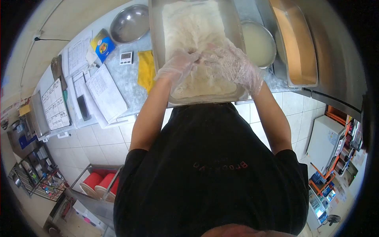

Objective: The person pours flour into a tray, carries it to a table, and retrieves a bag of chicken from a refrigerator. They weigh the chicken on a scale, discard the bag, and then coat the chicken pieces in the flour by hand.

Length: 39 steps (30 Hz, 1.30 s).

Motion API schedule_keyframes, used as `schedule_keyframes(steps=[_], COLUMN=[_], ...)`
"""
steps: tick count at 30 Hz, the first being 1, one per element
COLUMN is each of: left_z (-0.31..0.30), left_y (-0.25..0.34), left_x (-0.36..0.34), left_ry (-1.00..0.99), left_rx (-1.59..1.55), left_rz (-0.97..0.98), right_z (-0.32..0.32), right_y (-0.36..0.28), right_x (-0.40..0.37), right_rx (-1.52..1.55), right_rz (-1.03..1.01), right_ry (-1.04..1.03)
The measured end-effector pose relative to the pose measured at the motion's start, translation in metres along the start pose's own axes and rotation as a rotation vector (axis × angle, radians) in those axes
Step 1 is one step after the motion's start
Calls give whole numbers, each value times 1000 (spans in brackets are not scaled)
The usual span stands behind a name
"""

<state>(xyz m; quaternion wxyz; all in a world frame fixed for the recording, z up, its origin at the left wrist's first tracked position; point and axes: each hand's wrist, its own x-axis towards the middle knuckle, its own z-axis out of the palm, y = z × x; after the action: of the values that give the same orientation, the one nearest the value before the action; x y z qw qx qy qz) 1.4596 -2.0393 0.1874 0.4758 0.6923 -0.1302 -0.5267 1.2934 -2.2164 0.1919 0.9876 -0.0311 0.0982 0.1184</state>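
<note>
A deep metal tray holds a thick bed of white powder that looks like flour. Both my hands wear clear plastic gloves and are down in this powder, close together near the tray's middle. My left hand has its fingers bent inward, with a small dark spot by the fingertips. Powder cakes my right hand, whose fingers curl towards the left one. Whatever lies between the fingers is coated or buried, so I cannot make it out.
Right of the tray stand a metal bowl of cloudy liquid and a long metal pan. To the left are a steel bowl, a timer, a yellow cloth, papers and a phone.
</note>
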Motion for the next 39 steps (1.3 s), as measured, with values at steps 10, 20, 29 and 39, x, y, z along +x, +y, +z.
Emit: schedule_keyframes(steps=[10,20,29,39], left_z=[9,14,4,-97], left_y=[2,11,0,59], left_x=[-9,-13,23,216], left_ry=[-183,8,209,354], left_rx=[-187,293,414,1638], left_rz=[7,168,280,581], right_z=[-10,-2,-9,-14], right_y=[-2,12,6,0], right_x=[-11,-21,-59,-54], right_rx=[-397,-654,-273,-677], right_rz=[-31,-127,-259,-558], right_ry=[240,372,83,718])
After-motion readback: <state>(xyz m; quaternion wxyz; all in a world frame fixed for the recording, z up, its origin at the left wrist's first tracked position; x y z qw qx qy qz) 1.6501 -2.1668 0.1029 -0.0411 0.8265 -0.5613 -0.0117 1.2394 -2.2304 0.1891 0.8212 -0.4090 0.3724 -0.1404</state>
